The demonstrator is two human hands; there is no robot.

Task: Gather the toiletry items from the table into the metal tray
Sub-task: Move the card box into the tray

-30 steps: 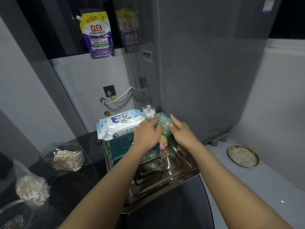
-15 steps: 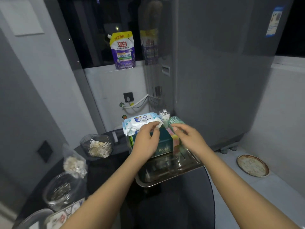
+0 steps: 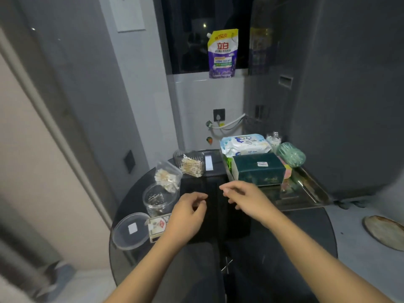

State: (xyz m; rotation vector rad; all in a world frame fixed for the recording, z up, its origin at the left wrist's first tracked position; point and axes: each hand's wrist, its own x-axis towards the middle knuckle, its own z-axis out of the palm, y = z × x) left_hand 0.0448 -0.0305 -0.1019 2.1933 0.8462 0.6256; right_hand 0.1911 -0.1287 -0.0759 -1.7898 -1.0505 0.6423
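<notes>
Tray: metal, on right side of black round table. Holds green box, wipes pack behind it, teal case at right, small swab cup at back.

Still on table, left of tray: clear swab box, swab bag, clear jar, flat lid, small carton.

L hand: over table centre, fingers loosely curled, holds nothing.
R hand: just beside tray's near-left corner, fingers relaxed, empty.

Bkgd: purple refill pouch on sill; plate on floor, right.
</notes>
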